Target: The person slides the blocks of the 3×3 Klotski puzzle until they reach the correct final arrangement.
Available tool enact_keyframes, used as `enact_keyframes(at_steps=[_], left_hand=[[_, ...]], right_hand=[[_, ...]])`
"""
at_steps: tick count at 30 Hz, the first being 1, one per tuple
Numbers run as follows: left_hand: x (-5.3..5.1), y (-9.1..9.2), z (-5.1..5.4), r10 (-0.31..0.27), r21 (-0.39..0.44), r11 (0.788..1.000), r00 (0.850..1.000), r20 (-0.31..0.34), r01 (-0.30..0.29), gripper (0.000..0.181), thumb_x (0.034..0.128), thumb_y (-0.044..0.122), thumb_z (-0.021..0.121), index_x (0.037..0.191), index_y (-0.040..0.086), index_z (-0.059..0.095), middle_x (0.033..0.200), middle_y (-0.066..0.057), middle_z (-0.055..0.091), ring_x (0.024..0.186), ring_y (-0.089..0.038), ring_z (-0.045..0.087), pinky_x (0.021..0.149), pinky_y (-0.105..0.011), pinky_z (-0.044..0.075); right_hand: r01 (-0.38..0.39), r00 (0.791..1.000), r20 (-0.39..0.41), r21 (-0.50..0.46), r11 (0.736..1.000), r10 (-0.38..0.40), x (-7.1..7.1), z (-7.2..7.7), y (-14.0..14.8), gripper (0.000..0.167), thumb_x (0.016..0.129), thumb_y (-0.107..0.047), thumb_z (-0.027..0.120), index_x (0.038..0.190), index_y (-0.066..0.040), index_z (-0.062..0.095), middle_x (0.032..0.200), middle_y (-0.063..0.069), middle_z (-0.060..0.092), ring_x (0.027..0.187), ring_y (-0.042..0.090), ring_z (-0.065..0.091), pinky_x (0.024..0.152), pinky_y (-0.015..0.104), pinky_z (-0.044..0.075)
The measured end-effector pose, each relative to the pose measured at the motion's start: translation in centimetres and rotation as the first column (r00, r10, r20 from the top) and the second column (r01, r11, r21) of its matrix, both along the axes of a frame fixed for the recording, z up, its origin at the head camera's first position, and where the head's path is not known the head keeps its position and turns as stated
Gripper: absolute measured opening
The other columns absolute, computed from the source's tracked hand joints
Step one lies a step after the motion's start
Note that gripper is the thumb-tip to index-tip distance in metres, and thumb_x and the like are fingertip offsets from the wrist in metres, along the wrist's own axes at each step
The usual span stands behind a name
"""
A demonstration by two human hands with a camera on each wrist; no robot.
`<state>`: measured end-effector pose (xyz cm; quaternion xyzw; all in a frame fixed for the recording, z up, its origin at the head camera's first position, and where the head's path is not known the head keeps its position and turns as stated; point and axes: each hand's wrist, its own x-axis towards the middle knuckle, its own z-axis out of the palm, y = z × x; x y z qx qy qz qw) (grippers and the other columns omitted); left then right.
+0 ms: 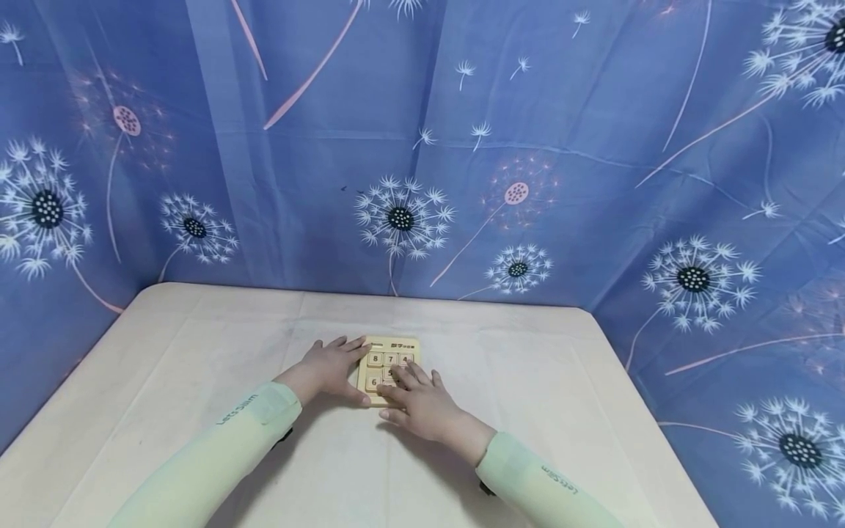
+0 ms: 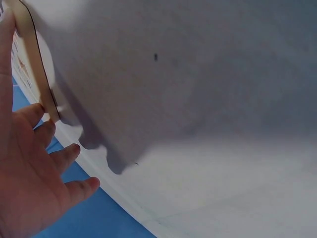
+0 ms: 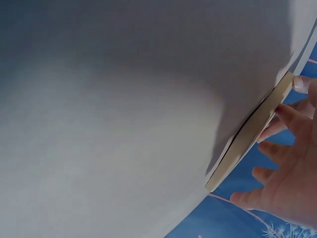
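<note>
A pale yellow sliding number puzzle (image 1: 361, 381) with square numbered tiles lies on the table, turned slightly in the head view. My left hand (image 1: 330, 369) rests at its left side. The thumb touches near the lower left corner and the forefinger the upper left corner, while the other fingers spread out straight in the left wrist view. My right hand (image 1: 425, 407) lies over the puzzle's lower right part, its fingertips on the tiles, hiding several of them. Tiles 8, 7, 4 and 6 show, with a 5 partly covered. The right wrist view shows the puzzle's thick side edge (image 3: 247, 136) beside the spread fingers.
A pale cloth covers the table (image 1: 528, 381) around the puzzle. Blue curtains (image 1: 317, 191) printed with dandelions stand behind the table and along both sides. Pale green sleeves (image 1: 211, 455) cover both forearms.
</note>
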<state>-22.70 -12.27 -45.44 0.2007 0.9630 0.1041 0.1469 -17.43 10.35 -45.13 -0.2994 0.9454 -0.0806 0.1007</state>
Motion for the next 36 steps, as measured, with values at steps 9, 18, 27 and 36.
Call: enact_keyframes(at_steps=[9,18,27,36], left_hand=[[0.03,0.05,0.15,-0.001,0.001,1.000,1.000,0.001,0.001,0.111,0.0738,0.068,0.080,0.159,0.013,0.037,0.171,-0.007,0.028,0.155,-0.045,0.029,0.120,-0.076,0.023],[-0.03,0.08,0.08,-0.004,-0.011,1.000,1.000,-0.001,0.004,0.111,0.0730,0.069,0.080,0.159,0.013,0.038,0.171,-0.008,0.028,0.155,-0.045,0.030,0.120,-0.076,0.024],[-0.07,0.12,0.04,-0.004,-0.016,1.000,1.000,-0.007,0.003,0.112,0.0726,0.070,0.080,0.159,0.013,0.038,0.171,-0.007,0.028,0.155,-0.045,0.030,0.120,-0.075,0.025],[0.09,0.02,0.17,-0.003,-0.009,1.000,1.000,0.007,0.003,0.112,0.0734,0.069,0.080,0.160,0.013,0.037,0.171,-0.008,0.027,0.155,-0.045,0.029,0.120,-0.076,0.023]], right_hand=[[-0.006,1.000,0.008,0.005,1.000,0.006,0.17,0.08,0.22,0.053,0.104,-0.053,0.049,0.150,-0.030,0.053,0.169,0.009,0.033,0.158,0.040,0.024,0.121,0.074,0.027],[-0.017,1.000,0.002,0.014,1.000,0.017,0.48,0.12,0.32,0.051,0.103,-0.054,0.049,0.149,-0.030,0.055,0.168,0.008,0.034,0.158,0.040,0.026,0.121,0.073,0.027],[-0.018,1.000,0.000,0.022,1.000,0.018,0.57,0.19,0.37,0.052,0.103,-0.054,0.049,0.149,-0.031,0.055,0.168,0.008,0.035,0.157,0.040,0.027,0.120,0.073,0.029],[-0.052,0.999,-0.008,0.025,0.998,0.052,0.31,0.21,0.63,0.051,0.104,-0.054,0.048,0.150,-0.031,0.054,0.169,0.009,0.033,0.158,0.040,0.026,0.121,0.072,0.028]])
